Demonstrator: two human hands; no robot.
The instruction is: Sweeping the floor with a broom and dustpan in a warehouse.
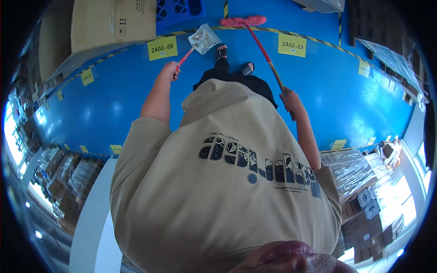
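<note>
Left hand (170, 71) fisted around red dustpan handle (185, 58), dustpan (204, 38) out ahead on blue floor (114, 100), scraps of debris in it. Right hand (290, 98) clamped on wooden broom shaft (273, 68); pink broom head (243, 21) rests on floor at striped tape line (318, 41), just right of dustpan. Sandalled feet (221, 51) between both. Cardboard box (114, 20) upper left, yellow floor labels (162, 48) near tape.

**Both arms stretched forward, both fists shut**

The left hand (170, 71) sits at the end of a bare forearm reaching forward and slightly outward, fingers curled tight into a fist. The right hand (290, 99) extends forward on the other side, held a little lower and nearer the body, fingers likewise wrapped shut, wrist straight.
</note>
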